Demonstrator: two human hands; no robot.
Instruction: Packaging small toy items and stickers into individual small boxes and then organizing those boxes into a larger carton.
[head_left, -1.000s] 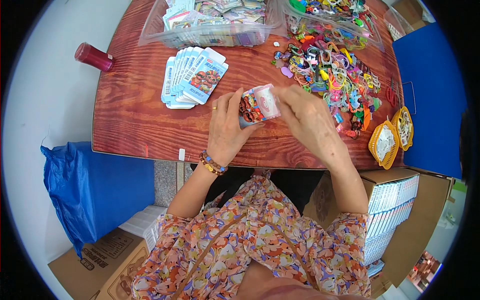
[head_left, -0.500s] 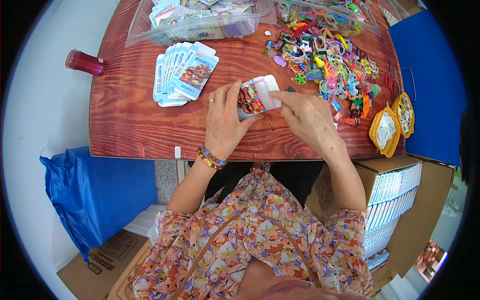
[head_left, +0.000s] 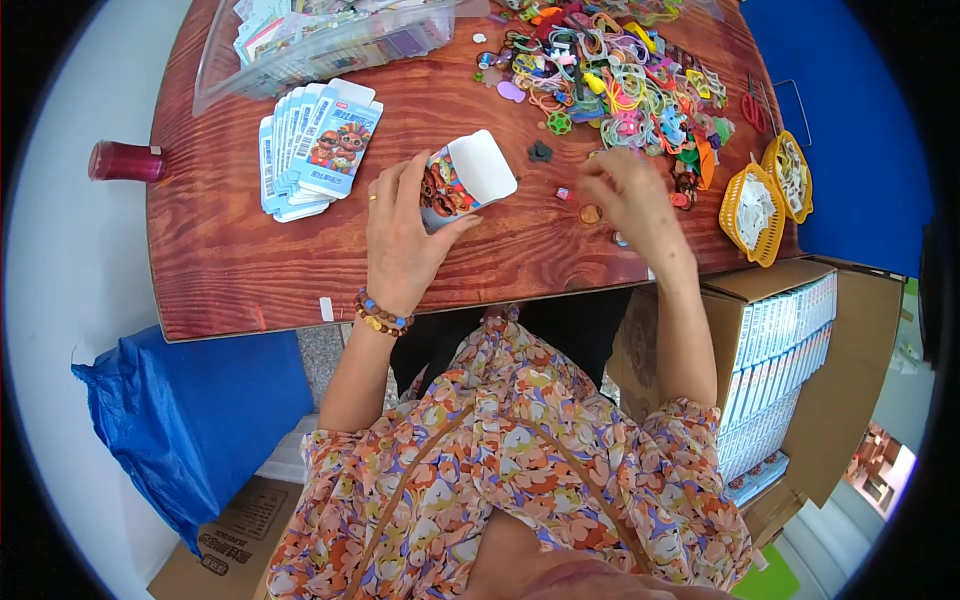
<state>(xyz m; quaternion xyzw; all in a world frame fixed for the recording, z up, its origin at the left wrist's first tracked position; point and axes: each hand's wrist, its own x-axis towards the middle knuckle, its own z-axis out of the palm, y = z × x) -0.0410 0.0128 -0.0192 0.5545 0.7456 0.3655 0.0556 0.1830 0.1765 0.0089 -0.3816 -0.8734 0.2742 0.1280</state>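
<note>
While gripped: box, left hand.

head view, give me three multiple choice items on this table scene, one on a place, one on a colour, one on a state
1. Where does the fanned stack of flat cartons lie?
A. on the table, to the left of the left hand
B. inside the yellow baskets
C. on the floor

2. What colour is the cylinder at the table's left edge?
A. green
B. dark red
C. white

3. How is the small box in the left hand?
A. taped shut
C. crushed flat
B. top flap open

Answers:
1 A, the stack rests on the wood beside that hand.
2 B, it shows dark red against the pale floor.
3 B, its white flap stands up, while the right hand is off it, over small pieces near the toy pile.
</note>
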